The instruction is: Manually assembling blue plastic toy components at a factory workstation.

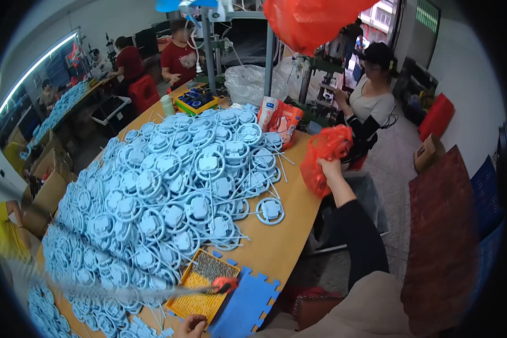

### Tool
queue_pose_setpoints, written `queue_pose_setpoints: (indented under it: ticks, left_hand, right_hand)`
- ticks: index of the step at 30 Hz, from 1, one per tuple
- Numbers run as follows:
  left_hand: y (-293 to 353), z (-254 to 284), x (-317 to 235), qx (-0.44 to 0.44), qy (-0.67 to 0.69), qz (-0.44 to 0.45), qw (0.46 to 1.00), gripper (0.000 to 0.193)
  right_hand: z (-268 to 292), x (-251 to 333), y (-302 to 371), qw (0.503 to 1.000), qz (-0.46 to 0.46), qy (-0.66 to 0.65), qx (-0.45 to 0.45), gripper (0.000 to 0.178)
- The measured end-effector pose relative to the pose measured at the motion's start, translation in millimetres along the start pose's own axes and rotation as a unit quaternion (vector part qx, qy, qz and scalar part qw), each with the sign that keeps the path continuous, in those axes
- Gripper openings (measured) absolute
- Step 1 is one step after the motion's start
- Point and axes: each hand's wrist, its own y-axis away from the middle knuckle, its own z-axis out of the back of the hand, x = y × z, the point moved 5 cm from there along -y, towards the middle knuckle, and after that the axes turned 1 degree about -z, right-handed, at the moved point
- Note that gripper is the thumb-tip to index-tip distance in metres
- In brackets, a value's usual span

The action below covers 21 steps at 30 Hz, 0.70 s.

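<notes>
My right hand point(333, 170) is stretched out over the table's right edge, its fingers closed on a crumpled red plastic bag point(324, 147). At the lower edge my left hand point(191, 327) is beside a yellow tray point(175, 305), with its fingers curled; what they may hold is hidden. Small pale yellow pieces fill one part of the tray, small grey metal pieces the other. Above it is a blurred red-ended object point(224, 284) on a long grey streak like a cord. A large heap of light blue ring-shaped plastic parts point(152, 180) with thin stems covers much of the table.
A blue foam mat point(245, 307) lies by the tray. Red-and-white packages point(280, 121) and a yellow bin point(196, 103) stand at the far end. A red bag point(315, 22) hangs overhead. A grey bin point(366, 197) stands right of the table. Several people work nearby.
</notes>
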Motion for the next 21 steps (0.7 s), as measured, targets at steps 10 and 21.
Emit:
queue_pose_setpoints:
  ticks: [10, 21]
  left_hand:
    - [-46, -8, 14, -0.067, -0.134, 0.026, 0.988, 0.021]
    - [-6, -13, 29, -0.069, -0.025, 0.102, 0.992, 0.022]
  right_hand:
    - [-70, -46, -137, 0.982, -0.089, 0.15, -0.067, 0.07]
    - [-103, -60, -117, 0.918, 0.034, 0.363, 0.154, 0.09]
